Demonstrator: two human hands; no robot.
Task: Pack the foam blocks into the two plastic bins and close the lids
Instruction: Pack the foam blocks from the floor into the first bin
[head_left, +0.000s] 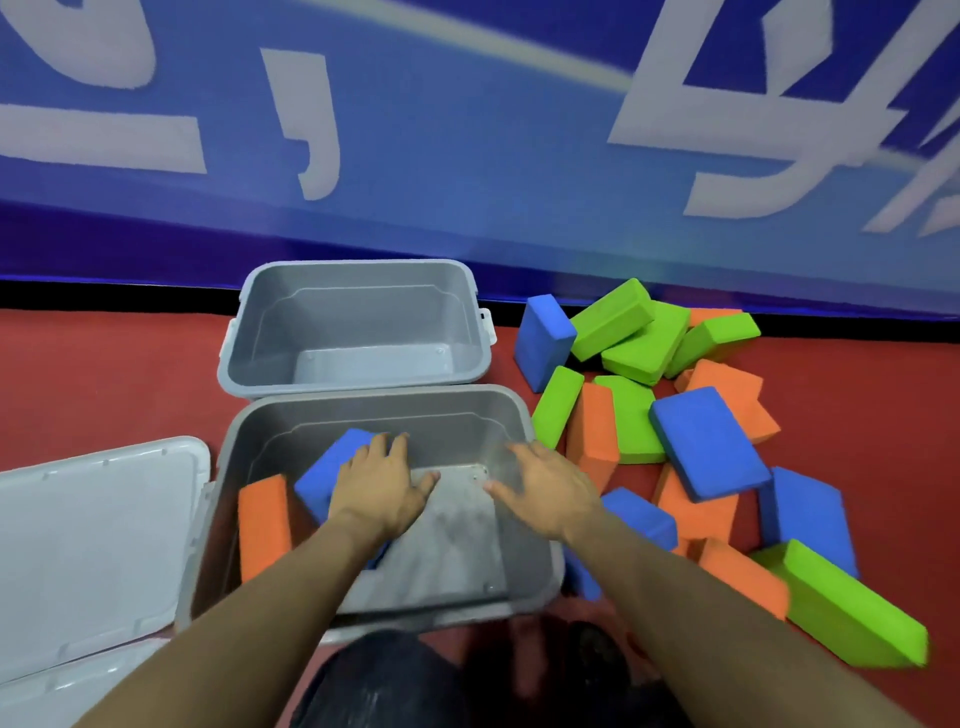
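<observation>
Two grey plastic bins stand open on the red floor, one behind the other, in front of a blue wall banner with large white characters. The far bin shows only its bare grey bottom. The near bin holds two foam blocks along its left side: an orange block standing on edge against the left wall, and just beside it a blue block tilted against the orange one. The person's left hand lies flat on that blue block, fingers straight and spread, pressing on it rather than curling round it. The right hand hovers inside the bin near its right wall with fingers loosely extended and nothing in it (it is somewhat motion-blurred, so whether the fingertips touch the bin wall cannot be told). To the right of both bins a loose pile of foam blocks covers the floor in green, orange and blue; a large blue block lies on top near the middle, and a long green block lies at the near right edge of the heap. To the left of the near bin a pale lid lies flat on the floor, touching or nearly touching the bin's left rim, with the edge of a second lid showing beneath it nearer the person.
</observation>
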